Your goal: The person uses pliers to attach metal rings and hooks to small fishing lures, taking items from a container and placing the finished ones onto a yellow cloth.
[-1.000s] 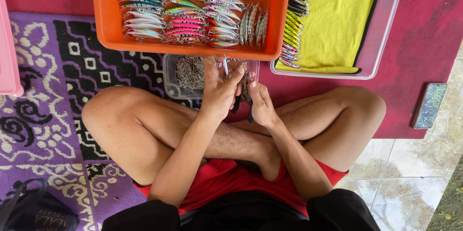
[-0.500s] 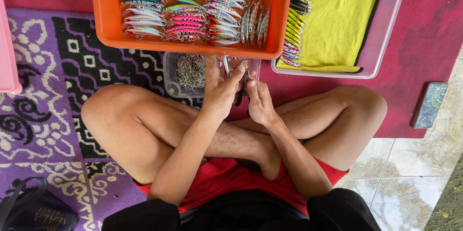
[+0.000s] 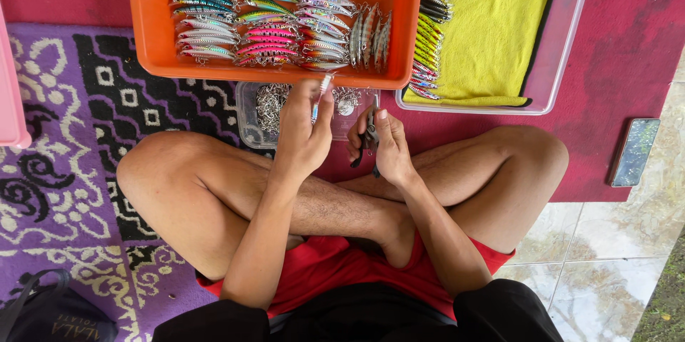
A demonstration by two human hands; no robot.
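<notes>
I sit cross-legged on a patterned rug. My left hand (image 3: pixel 303 131) pinches a small silvery fishing lure (image 3: pixel 320 94) upright, just below the rim of the orange tray (image 3: pixel 150 35). My right hand (image 3: pixel 385 143) grips small dark pliers (image 3: pixel 369 138) beside it. Both hands hover over a clear plastic box (image 3: pixel 247 110) of metal hooks and split rings. Rows of colourful lures (image 3: pixel 271 24) lie in the orange tray.
A clear tray (image 3: pixel 564 42) with a yellow cloth and a row of lures along its left side sits at the right. A phone (image 3: pixel 633 151) lies on the red mat. A pink bin edge (image 3: pixel 11 99) is at left, a dark bag (image 3: pixel 50 313) bottom left.
My left hand has lifted the lure slightly toward the orange tray; my right hand with the pliers has drawn a little apart from it.
</notes>
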